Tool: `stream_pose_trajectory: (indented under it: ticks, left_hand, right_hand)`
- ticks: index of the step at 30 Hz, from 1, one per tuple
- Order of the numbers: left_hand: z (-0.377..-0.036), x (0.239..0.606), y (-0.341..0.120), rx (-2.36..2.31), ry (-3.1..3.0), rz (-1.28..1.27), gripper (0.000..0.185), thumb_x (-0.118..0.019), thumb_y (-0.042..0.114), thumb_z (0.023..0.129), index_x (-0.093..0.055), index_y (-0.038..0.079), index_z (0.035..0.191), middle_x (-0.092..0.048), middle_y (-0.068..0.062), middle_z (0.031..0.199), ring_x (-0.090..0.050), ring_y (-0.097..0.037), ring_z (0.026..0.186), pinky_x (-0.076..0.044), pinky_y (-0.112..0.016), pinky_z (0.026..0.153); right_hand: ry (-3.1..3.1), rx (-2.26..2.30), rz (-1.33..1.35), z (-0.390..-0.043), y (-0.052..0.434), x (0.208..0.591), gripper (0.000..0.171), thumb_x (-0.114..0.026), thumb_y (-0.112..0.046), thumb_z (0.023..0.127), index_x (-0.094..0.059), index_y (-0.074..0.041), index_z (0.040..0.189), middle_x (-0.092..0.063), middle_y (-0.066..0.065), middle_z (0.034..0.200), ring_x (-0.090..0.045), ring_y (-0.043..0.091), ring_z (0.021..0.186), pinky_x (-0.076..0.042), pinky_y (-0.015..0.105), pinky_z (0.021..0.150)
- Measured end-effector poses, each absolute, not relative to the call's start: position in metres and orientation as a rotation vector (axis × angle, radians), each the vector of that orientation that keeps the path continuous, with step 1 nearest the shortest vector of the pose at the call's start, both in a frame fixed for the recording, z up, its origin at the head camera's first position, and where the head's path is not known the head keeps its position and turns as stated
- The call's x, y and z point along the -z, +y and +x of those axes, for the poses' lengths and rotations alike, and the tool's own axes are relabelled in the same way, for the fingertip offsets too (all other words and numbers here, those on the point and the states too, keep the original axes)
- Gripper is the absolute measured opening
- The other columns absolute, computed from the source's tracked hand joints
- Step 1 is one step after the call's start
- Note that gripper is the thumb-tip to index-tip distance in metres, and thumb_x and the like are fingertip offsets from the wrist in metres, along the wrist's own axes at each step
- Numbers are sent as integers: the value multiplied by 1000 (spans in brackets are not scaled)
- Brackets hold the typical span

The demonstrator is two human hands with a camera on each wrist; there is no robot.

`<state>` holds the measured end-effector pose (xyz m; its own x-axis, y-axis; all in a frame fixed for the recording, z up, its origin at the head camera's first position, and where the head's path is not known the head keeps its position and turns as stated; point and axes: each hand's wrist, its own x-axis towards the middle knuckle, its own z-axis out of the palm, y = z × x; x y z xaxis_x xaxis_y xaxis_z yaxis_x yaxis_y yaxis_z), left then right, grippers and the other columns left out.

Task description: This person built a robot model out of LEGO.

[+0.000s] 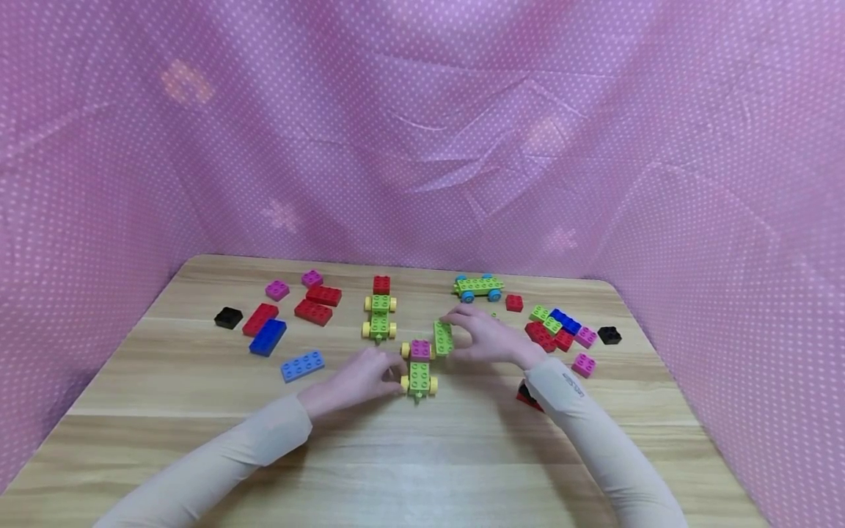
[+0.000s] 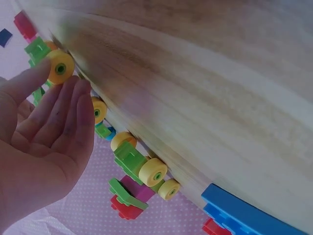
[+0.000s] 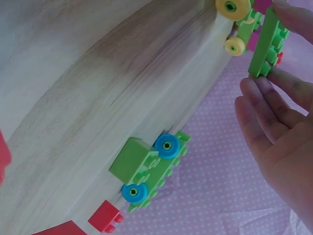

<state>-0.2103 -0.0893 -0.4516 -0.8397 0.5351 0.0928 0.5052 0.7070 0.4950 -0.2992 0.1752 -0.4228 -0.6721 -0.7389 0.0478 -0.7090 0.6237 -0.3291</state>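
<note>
The left hand (image 1: 363,378) has its thumb and fingertips closed about a yellow wheel (image 2: 60,68) of the nearer lime-green car base (image 1: 419,376), which sits near the middle of the counter (image 1: 422,469) with a magenta brick (image 1: 420,347) on its far end. The right hand (image 1: 485,337) pinches a lime-green eight-stud brick (image 1: 444,339) between thumb and fingers, the gap only as wide as the brick, and holds it just beside the magenta brick, studs up. Beyond the left hand stands a second yellow-wheeled car base (image 1: 379,325); the left wrist view shows magenta, lime-green and red pieces stacked on it. Farther back, beyond the right hand, is a blue-wheeled car base (image 1: 479,287), with a small red brick (image 1: 514,303) near it. At the left lie a light blue brick (image 1: 303,366), a dark blue brick (image 1: 267,337) and a black brick (image 1: 228,317), among red and magenta ones. At the right, a mixed cluster of bricks (image 1: 552,328) lies near another black brick (image 1: 609,335). A pink dotted cloth (image 1: 422,147) hangs round the back and sides.
</note>
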Motion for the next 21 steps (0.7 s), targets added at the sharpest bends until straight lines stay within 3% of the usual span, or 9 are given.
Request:
stream_pose_trajectory:
  ticks: [21]
  left_hand:
    - [-212,454,-89,-850,2814,791,20,-77,15,84,-74,14,104,-76,0,98,-67,-8,86,-57,-25,78]
  right_hand:
    - [2730,571,-1343,-281,165,420,61,-79,-34,84,-56,-15,138,-57,3,134,-55,19,125,-49,40,107]
